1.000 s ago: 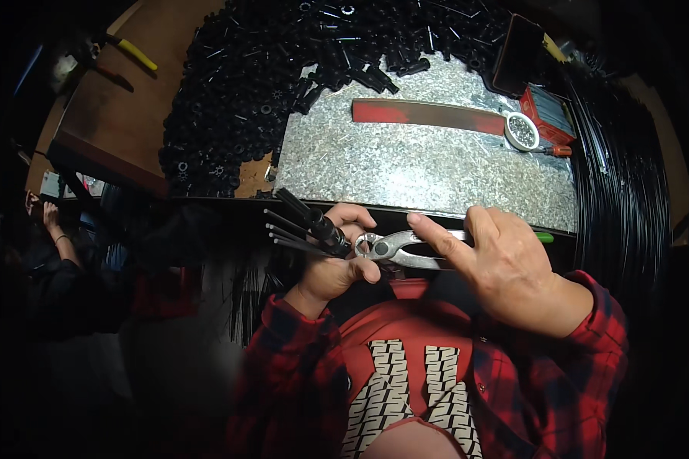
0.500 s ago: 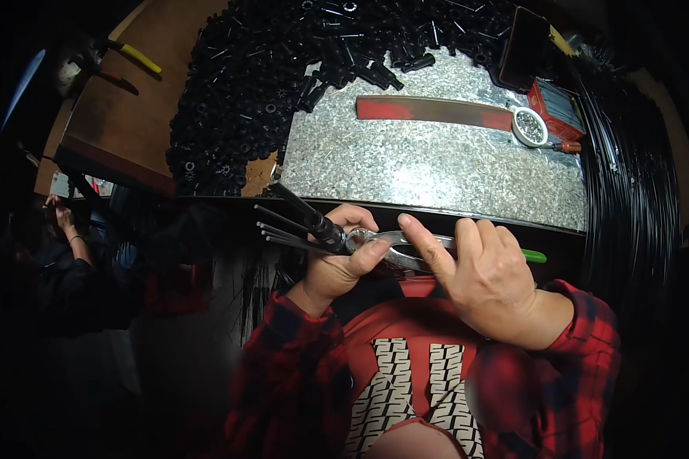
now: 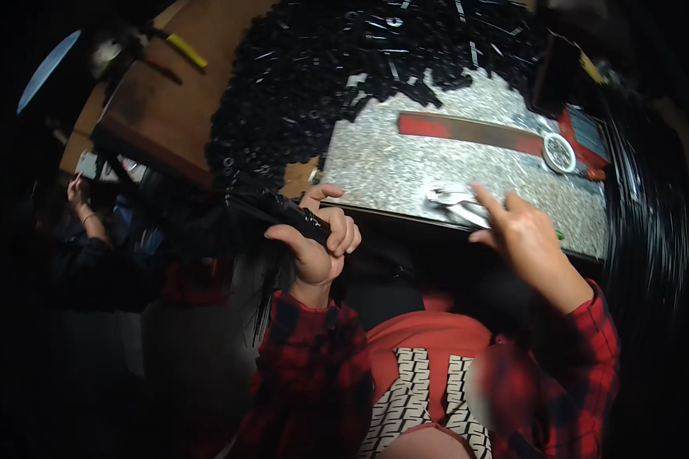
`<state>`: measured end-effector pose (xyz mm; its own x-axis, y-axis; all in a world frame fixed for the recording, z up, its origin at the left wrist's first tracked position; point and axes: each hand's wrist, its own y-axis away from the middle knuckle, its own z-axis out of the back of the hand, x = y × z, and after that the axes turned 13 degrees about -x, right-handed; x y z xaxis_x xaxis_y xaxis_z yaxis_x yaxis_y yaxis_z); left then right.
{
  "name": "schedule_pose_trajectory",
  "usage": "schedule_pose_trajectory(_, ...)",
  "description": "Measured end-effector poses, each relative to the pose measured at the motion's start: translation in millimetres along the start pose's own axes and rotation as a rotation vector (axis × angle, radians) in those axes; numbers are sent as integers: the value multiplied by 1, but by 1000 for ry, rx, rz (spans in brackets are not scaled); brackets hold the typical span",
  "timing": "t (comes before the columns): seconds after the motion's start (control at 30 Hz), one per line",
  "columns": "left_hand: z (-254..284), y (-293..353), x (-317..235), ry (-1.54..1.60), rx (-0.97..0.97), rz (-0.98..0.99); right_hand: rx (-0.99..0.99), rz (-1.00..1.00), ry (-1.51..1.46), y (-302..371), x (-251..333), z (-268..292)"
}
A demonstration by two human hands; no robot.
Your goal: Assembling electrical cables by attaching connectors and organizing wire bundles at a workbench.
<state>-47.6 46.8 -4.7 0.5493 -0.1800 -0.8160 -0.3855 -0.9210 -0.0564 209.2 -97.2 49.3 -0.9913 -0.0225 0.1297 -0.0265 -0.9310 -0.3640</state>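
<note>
My left hand (image 3: 325,241), in front of the table's near edge, is wrapped round a bundle of black tubular parts with thin black rods (image 3: 279,210); its thumb and index finger stand apart. My right hand (image 3: 524,233) is at the front edge of the speckled stone-look tabletop (image 3: 367,168), smeared by motion. It is on silver locking pliers (image 3: 463,208) with a green handle end (image 3: 560,236), index finger stretched out over them and thumb below. The pliers' head lies over the tabletop's near edge, and the palm hides part of the handles.
Black tubular parts (image 3: 283,99) are heaped at the back and left. A red-brown strip (image 3: 467,130), a white bowl of small metal pieces (image 3: 559,153) and a red box (image 3: 586,138) sit at right. Long black rods (image 3: 643,176) hang beyond. Another person's hand (image 3: 80,195) shows far left.
The pliers have left the black part and moved right and forward to the tabletop edge with my right hand. My left hand has turned and the bundle has tilted. The view has shifted.
</note>
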Motion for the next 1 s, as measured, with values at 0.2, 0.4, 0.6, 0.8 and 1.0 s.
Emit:
schedule_pose_trajectory(0.2, 22, -13, -24, 210, -136, -24, -218, -6, 43, 22, 2, -28)
schedule_pose_trajectory(0.4, 17, -16, -30, 471, -255, 48, 323, -184, -1161, 86, 54, -61)
schedule_pose_trajectory(0.6, -16, 8, -12, 759, -312, 223, -100, -587, -1515, 66, 30, -19)
schedule_pose_trajectory(0.8, -69, 48, 27, 361, 153, 771, -576, 11, -1044, 26, -12, 86)
schedule_pose_trajectory(1.0, -66, 47, 21, -397, 577, 443, -69, -19, -875, -1, 8, 57)
